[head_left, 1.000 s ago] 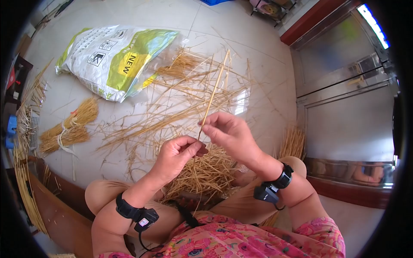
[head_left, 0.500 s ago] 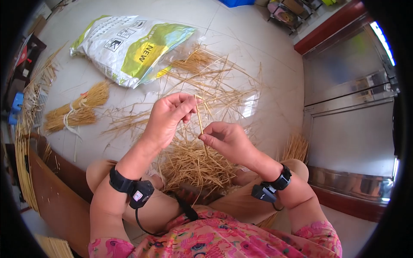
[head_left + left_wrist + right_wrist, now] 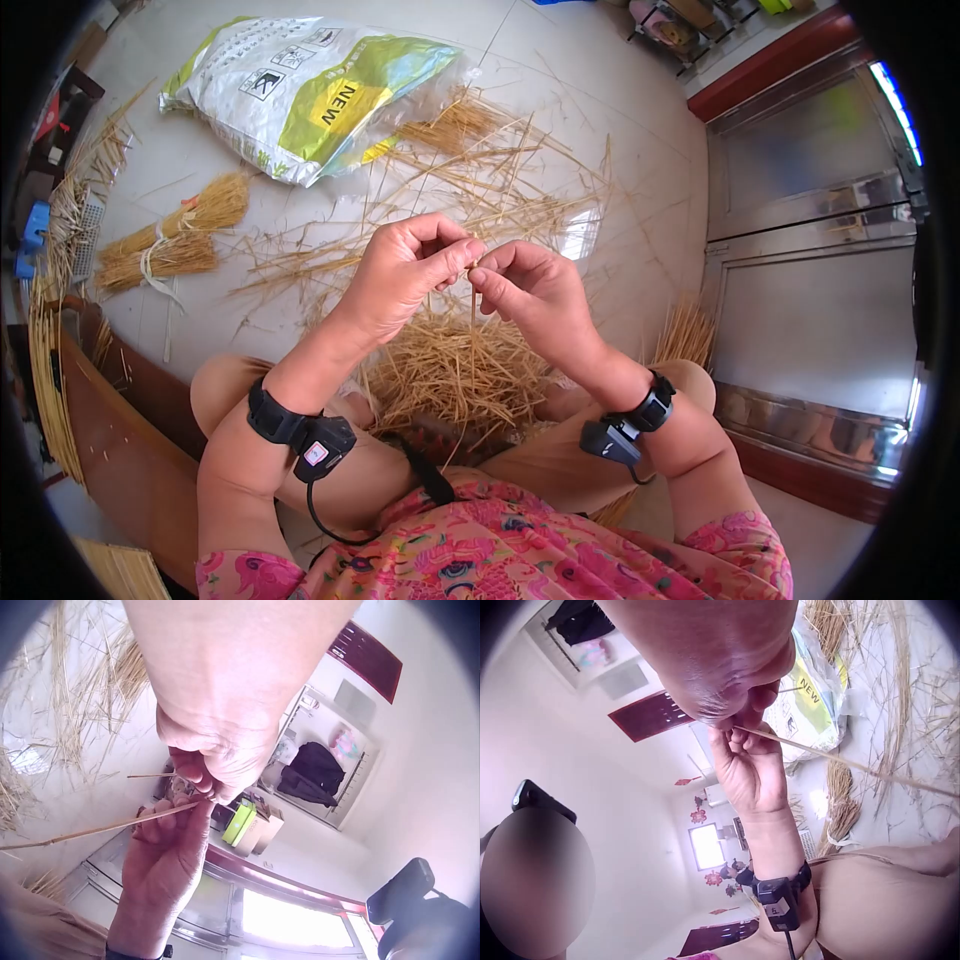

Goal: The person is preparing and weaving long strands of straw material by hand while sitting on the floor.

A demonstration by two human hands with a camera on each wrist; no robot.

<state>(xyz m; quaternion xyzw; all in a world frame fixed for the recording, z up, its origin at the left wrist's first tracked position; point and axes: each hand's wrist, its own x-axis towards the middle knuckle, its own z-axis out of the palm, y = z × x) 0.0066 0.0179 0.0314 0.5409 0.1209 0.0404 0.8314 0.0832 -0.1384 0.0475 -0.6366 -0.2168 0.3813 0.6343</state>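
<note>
My left hand [image 3: 400, 275] and right hand [image 3: 538, 292] meet in front of me, thumbs and fingertips close together. Between them they pinch a thin straw stalk [image 3: 90, 832]. One long end hangs down from the fingertips over the straw pile [image 3: 455, 375] between my legs. A short end [image 3: 150, 775] pokes out on the far side of the fingers in the left wrist view. From the right wrist, the same long stalk [image 3: 855, 766] runs out from the fingertips. The very spot where both hands pinch it is mostly hidden by the fingers.
Loose straw [image 3: 510, 190] lies scattered across the tiled floor. A white-and-green plastic sack [image 3: 300, 85] lies beyond, straw at its mouth. Tied bundles [image 3: 185, 235] rest at the left. Metal-panelled doors [image 3: 815, 300] stand at the right, a brown wooden board [image 3: 130, 430] at the lower left.
The left hand has risen from below the right hand. The right hand has moved up to the left fingertips. The stalk, which pointed up and away, then showed bent, now hangs downward.
</note>
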